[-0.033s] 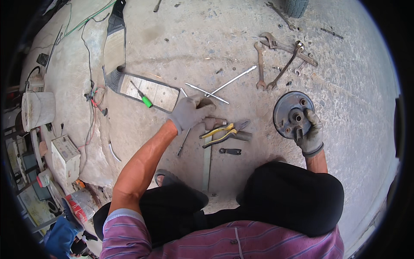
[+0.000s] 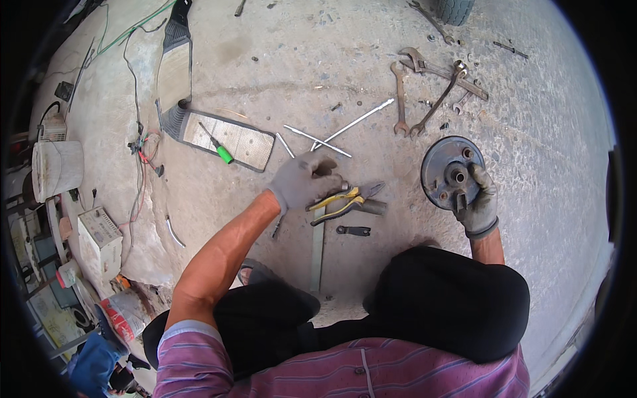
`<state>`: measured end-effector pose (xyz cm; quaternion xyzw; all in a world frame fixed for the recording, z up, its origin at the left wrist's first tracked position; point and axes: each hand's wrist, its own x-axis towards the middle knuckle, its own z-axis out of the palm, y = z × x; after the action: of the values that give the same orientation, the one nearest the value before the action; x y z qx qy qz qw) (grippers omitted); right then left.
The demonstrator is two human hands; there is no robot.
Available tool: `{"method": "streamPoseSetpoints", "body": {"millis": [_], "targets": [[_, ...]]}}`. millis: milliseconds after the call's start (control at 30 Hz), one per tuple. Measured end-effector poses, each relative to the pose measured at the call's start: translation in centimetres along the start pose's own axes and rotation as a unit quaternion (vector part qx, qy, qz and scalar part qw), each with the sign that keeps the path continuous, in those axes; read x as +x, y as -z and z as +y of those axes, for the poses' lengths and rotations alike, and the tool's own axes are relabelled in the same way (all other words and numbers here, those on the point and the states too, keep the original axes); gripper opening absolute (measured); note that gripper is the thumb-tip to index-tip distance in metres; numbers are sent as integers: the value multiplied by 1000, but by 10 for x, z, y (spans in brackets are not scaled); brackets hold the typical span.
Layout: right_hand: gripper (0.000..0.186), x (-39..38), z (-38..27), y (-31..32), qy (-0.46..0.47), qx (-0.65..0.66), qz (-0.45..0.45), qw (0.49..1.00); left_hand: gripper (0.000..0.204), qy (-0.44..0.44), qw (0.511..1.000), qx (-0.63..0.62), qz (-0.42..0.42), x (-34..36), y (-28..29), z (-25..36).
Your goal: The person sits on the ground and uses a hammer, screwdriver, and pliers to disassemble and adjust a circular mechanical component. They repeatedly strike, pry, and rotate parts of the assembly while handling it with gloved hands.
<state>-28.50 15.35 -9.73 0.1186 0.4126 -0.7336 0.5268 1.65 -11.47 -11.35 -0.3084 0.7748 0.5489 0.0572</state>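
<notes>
My gloved right hand (image 2: 481, 204) is closed on the lower right edge of a round, dark drum brake plate (image 2: 440, 166), which has a raised centre hole and is held above the floor. My gloved left hand (image 2: 302, 182) hovers low with its fingers bent and apart. It covers most of a brown metal cylinder, whose end (image 2: 344, 186) shows past the fingertips. Beside it lie yellow-handled pliers (image 2: 337, 207), across another dark cylinder (image 2: 373, 207). A pale flat bar (image 2: 318, 255) runs from there toward me. Nearer me is a small black tool (image 2: 353, 231).
Ahead lie crossed silver rods (image 2: 358, 120) and a green-handled screwdriver (image 2: 224, 154) on a long mat-like strip (image 2: 251, 144). Several wrenches (image 2: 400, 99) and a tyre (image 2: 456, 10) are at far right. At left stand a white bucket (image 2: 60, 169), a white box (image 2: 101, 235) and cables (image 2: 139, 106).
My left hand has moved slightly right and nearer me, over the brown cylinder. My right hand still holds the brake plate, now slightly higher in view.
</notes>
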Motion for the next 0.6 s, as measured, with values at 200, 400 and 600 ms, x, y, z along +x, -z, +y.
{"method": "streamPoseSetpoints", "body": {"millis": [200,400,600], "targets": [[29,0,5,-5,-23,-1,-15,1000,74,-150,937,315,-3,-14,-63,4],[31,-10,15,-39,-60,-57,-39,996,34,-214,922,306,-104,-45,-101,13],[37,-11,21,-44,-92,-71,-18,993,21,-163,902,396,-51,-57,-152,-25]]}}
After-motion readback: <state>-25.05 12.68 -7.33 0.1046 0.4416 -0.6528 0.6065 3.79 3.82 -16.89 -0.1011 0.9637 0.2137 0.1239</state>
